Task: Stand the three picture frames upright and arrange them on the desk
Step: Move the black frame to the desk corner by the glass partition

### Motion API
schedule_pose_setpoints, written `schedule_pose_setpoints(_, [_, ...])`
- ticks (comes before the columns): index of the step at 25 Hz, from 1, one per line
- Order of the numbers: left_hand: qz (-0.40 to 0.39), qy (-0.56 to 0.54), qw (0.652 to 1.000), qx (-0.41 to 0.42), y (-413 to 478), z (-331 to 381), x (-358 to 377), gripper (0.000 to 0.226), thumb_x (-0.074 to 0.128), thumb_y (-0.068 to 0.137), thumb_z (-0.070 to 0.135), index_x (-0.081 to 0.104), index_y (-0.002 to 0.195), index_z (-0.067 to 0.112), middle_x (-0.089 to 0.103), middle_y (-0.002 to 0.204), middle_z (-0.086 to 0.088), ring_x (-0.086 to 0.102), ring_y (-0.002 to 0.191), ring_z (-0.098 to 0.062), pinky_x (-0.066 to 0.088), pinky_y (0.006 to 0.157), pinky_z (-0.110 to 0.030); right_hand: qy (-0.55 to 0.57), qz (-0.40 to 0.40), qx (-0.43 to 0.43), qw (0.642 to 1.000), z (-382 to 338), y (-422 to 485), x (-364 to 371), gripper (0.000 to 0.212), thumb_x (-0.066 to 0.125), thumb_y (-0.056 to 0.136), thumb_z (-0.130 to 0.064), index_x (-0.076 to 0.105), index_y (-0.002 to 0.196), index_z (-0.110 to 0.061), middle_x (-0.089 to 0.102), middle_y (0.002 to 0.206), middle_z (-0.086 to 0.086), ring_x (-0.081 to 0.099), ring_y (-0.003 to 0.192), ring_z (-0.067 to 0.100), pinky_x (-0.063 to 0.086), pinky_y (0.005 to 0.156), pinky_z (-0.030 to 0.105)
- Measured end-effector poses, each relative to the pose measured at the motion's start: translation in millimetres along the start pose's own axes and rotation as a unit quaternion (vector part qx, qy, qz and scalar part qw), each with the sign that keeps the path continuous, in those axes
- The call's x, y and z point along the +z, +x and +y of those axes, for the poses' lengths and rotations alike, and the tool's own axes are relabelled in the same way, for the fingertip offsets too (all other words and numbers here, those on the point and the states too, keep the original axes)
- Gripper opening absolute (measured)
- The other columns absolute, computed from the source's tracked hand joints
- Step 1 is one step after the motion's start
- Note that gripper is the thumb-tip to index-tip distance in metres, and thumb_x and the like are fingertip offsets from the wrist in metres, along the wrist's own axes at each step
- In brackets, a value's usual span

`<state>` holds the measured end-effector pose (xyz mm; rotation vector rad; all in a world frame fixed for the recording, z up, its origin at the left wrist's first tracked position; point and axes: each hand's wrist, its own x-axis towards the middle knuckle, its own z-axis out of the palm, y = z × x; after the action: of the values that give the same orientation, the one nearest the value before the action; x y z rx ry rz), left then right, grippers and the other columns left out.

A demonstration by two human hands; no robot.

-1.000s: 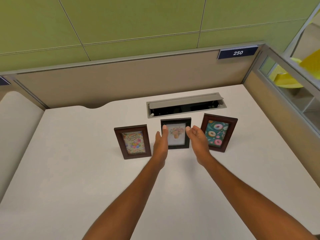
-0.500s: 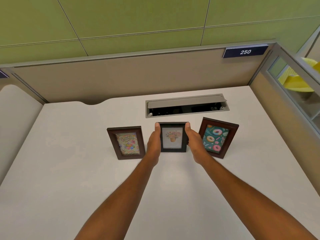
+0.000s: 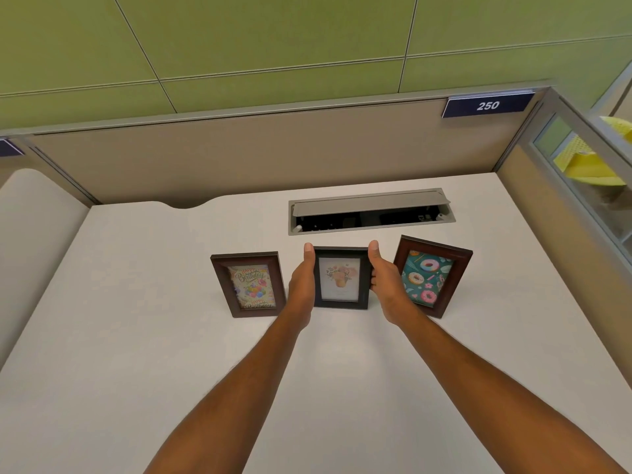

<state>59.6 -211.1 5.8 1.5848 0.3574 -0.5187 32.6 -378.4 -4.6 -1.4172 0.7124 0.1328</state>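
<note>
Three picture frames stand upright in a row on the white desk (image 3: 130,343). A brown frame with a birthday card (image 3: 248,284) is on the left, and a brown frame with a donut print (image 3: 431,276) is on the right, angled inward. Between them stands a black frame with a flower-pot picture (image 3: 341,278). My left hand (image 3: 302,282) holds its left edge, thumb up along the side. On the opposite side, my right hand (image 3: 384,282) grips the right edge, fingers curled round it.
An open cable hatch (image 3: 371,212) is sunk into the desk just behind the frames. Beige partition walls (image 3: 239,159) close off the back and right side, with a "250" sign (image 3: 487,105) on top. Bare desk surface lies in front and to the left.
Both hands, open and apart a second ago, closed in on the black frame's sides and now hold it. The camera view shifted slightly.
</note>
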Motion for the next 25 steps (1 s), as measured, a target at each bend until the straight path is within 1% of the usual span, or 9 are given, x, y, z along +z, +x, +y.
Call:
schedule_pose_setpoints(3, [-0.001, 0.0, 1.0, -0.001, -2.2, 1.7, 0.6, 0.079, 0.027, 0.106, 0.08, 0.064, 0.152, 0.029, 0.073, 0.145, -0.004, 0.067, 0.135, -0.026, 0.052, 0.115, -0.044, 0.001, -0.007, -0.015, 1.0, 2.7, 0.0, -1.0, 0.048, 0.048, 0.099, -0.076, 0.075, 0.095, -0.036, 0.082, 0.081, -0.024, 0.072, 0.099, 0.008, 0.055, 0.087, 0.031])
schedule_pose_setpoints(5, [0.009, 0.001, 1.0, 0.002, -5.8, 6.2, 1.2, 0.076, 0.026, 0.106, 0.08, 0.066, 0.149, 0.031, 0.075, 0.14, -0.001, 0.069, 0.128, -0.021, 0.054, 0.099, -0.034, 0.005, -0.011, -0.025, 1.0, 2.2, -2.2, -0.7, 0.047, 0.05, 0.098, -0.076, 0.076, 0.096, -0.037, 0.082, 0.085, -0.023, 0.072, 0.104, 0.009, 0.055, 0.096, 0.036])
schedule_pose_setpoints(8, [0.027, -0.007, 1.0, 0.003, -10.7, 16.5, 1.8, 0.06, 0.029, 0.105, 0.081, 0.072, 0.125, 0.044, 0.079, 0.118, 0.011, 0.07, 0.106, -0.005, 0.049, 0.076, -0.022, 0.008, -0.013, -0.038, 0.999, -6.2, -7.7, 1.9, 0.049, 0.051, 0.097, -0.078, 0.077, 0.1, -0.037, 0.084, 0.092, -0.018, 0.073, 0.109, 0.013, 0.057, 0.102, 0.039])
schedule_pose_setpoints(11, [0.032, -0.01, 0.999, 0.017, -14.7, 30.5, 0.9, 0.062, 0.031, 0.103, 0.083, 0.072, 0.124, 0.043, 0.08, 0.115, 0.01, 0.073, 0.104, -0.007, 0.052, 0.075, -0.024, 0.012, -0.018, -0.059, 0.998, -23.6, -15.8, 3.8, 0.054, 0.05, 0.096, -0.079, 0.079, 0.104, -0.034, 0.085, 0.097, -0.014, 0.076, 0.109, 0.013, 0.058, 0.101, 0.038])
schedule_pose_setpoints(15, [0.012, -0.01, 0.999, 0.046, -14.2, 58.9, 1.9, 0.07, 0.034, 0.103, 0.082, 0.072, 0.137, 0.034, 0.08, 0.125, 0.003, 0.074, 0.115, -0.017, 0.06, 0.092, -0.036, 0.037, -0.004, -0.089, 0.995, -57.0, -26.0, 0.9, 0.058, 0.051, 0.097, -0.078, 0.079, 0.112, -0.029, 0.086, 0.107, -0.005, 0.078, 0.11, 0.017, 0.061, 0.102, 0.041])
schedule_pose_setpoints(18, [-0.017, -0.006, 0.997, 0.077, -8.3, 89.0, 2.1, 0.067, 0.034, 0.107, 0.077, 0.074, 0.135, 0.032, 0.085, 0.115, 0.007, 0.08, 0.102, -0.01, 0.062, 0.073, -0.023, 0.069, 0.012, -0.131, 0.989, -88.5, -33.6, -3.2, 0.053, 0.053, 0.099, -0.073, 0.076, 0.118, -0.03, 0.083, 0.118, 0.0, 0.075, 0.119, 0.022, 0.057, 0.109, 0.048])
schedule_pose_setpoints(20, [-0.046, -0.007, 0.993, 0.108, -5.2, 113.9, 6.5, 0.066, 0.032, 0.108, 0.076, 0.076, 0.132, 0.032, 0.087, 0.105, 0.013, 0.082, 0.09, 0.0, 0.06, 0.061, -0.015, 0.086, 0.022, -0.156, 0.984, -111.5, -37.7, -10.0, 0.052, 0.056, 0.097, -0.074, 0.076, 0.113, -0.029, 0.083, 0.117, 0.0, 0.076, 0.118, 0.022, 0.056, 0.11, 0.049])
schedule_pose_setpoints(23, [-0.073, 0.009, 0.988, 0.132, -4.1, 151.2, 25.8, 0.067, 0.034, 0.103, 0.083, 0.079, 0.124, 0.037, 0.087, 0.105, 0.014, 0.083, 0.09, -0.003, 0.063, 0.062, -0.022, 0.101, 0.032, -0.178, 0.978, -146.7, -39.0, -29.9, 0.059, 0.056, 0.096, -0.076, 0.08, 0.107, -0.024, 0.085, 0.113, 0.001, 0.078, 0.113, 0.023, 0.058, 0.106, 0.048])
schedule_pose_setpoints(25, [-0.105, 0.01, 0.985, 0.136, -4.0, 174.7, 50.0, 0.067, 0.037, 0.098, 0.088, 0.082, 0.111, 0.04, 0.088, 0.098, 0.014, 0.084, 0.08, -0.004, 0.064, 0.053, -0.024, 0.105, 0.044, -0.194, 0.974, -167.5, -35.3, -52.1, 0.069, 0.055, 0.093, -0.08, 0.08, 0.114, -0.019, 0.084, 0.115, 0.005, 0.078, 0.115, 0.027, 0.06, 0.102, 0.05])
